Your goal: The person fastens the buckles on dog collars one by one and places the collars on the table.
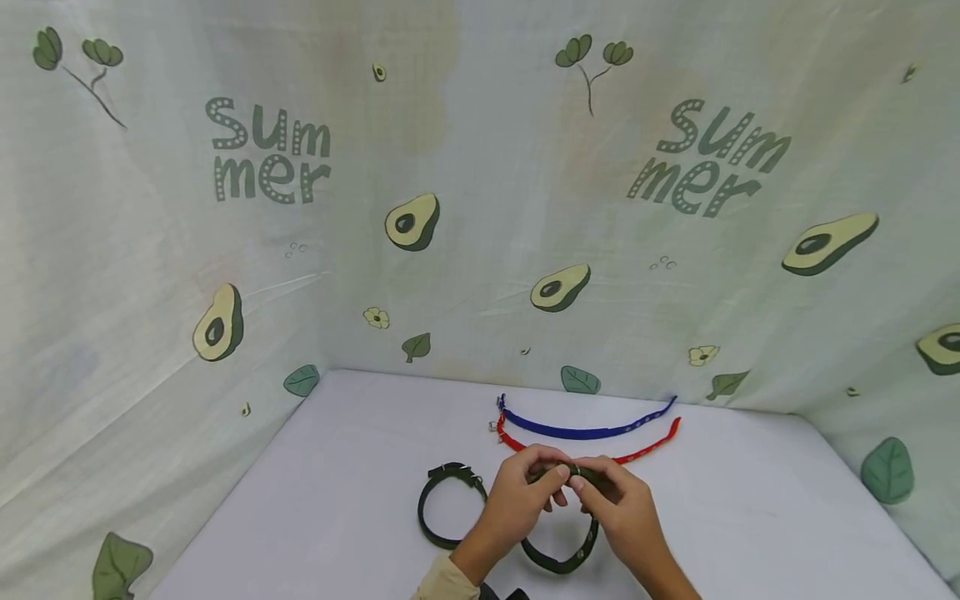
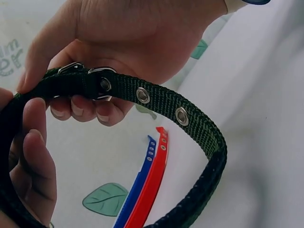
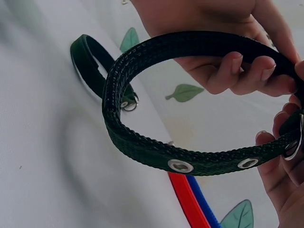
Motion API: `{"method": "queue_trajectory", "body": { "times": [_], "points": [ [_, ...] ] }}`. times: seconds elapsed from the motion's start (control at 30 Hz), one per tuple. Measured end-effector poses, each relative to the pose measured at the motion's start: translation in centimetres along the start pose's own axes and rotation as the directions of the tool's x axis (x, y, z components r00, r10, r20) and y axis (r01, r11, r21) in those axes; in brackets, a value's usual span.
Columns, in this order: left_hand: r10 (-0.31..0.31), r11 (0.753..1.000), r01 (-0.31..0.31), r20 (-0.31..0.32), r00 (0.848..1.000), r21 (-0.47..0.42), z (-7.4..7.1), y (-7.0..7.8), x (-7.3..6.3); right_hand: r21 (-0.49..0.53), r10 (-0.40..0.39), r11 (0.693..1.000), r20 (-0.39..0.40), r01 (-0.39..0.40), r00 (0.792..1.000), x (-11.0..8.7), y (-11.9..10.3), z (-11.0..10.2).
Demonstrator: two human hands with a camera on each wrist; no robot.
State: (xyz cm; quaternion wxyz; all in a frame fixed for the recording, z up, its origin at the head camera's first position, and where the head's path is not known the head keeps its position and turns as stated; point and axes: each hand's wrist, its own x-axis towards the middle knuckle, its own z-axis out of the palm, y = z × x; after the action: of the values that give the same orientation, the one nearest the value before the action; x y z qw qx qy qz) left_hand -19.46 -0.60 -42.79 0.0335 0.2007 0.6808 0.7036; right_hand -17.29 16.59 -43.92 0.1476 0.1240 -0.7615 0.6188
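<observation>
- The left hand (image 1: 517,493) pinches the strap of a dark green collar (image 1: 558,567) between thumb and fingers.
- The right hand (image 1: 621,497) pinches the same strap just beside it, the two thumbs nearly meeting.
- This collar is bent into a loop and held above the counter (image 1: 300,517); in the head view, its lower curve hangs at six o'clock from the fingertips.
- In the left wrist view, a silver buckle (image 2: 100,71) sits on the strap near the fingers, with metal eyelets (image 2: 143,95) along the band.
- A second green collar (image 1: 424,517) lies looped on the counter at nine o'clock from the hands, its own buckle toward twelve on its ring.
- A red collar (image 1: 647,452) stretches across the counter at twelve o'clock, partly hidden behind the hands.
- A blue collar (image 1: 572,433) lies just beyond it, also at twelve, bowed in a shallow curve.
- A pale sleeve (image 1: 447,581) shows at the left wrist.
- Behind the counter hangs a cloth (image 1: 480,142) printed with avocados, leaves and "summer".
</observation>
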Motion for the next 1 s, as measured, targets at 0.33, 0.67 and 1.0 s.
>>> {"method": "queue_trajectory", "body": {
  "times": [0.33,0.67,1.0],
  "points": [
    [-0.05,0.997,0.049,-0.022,0.999,-0.054,-0.3,-0.4,-0.8,0.039,0.152,0.988,-0.015,-0.152,0.988,0.0,0.0,0.6],
    [-0.068,0.997,0.065,-0.076,0.995,-0.045,-0.6,-0.8,-1.3,0.038,0.156,0.987,-0.019,-0.156,0.987,0.0,0.2,0.8],
    [0.064,0.937,-0.031,-0.084,0.994,0.347,-1.4,-1.1,-1.1,0.033,0.213,0.977,-0.028,-0.212,0.977,0.3,0.7,0.9]
  ]
}}
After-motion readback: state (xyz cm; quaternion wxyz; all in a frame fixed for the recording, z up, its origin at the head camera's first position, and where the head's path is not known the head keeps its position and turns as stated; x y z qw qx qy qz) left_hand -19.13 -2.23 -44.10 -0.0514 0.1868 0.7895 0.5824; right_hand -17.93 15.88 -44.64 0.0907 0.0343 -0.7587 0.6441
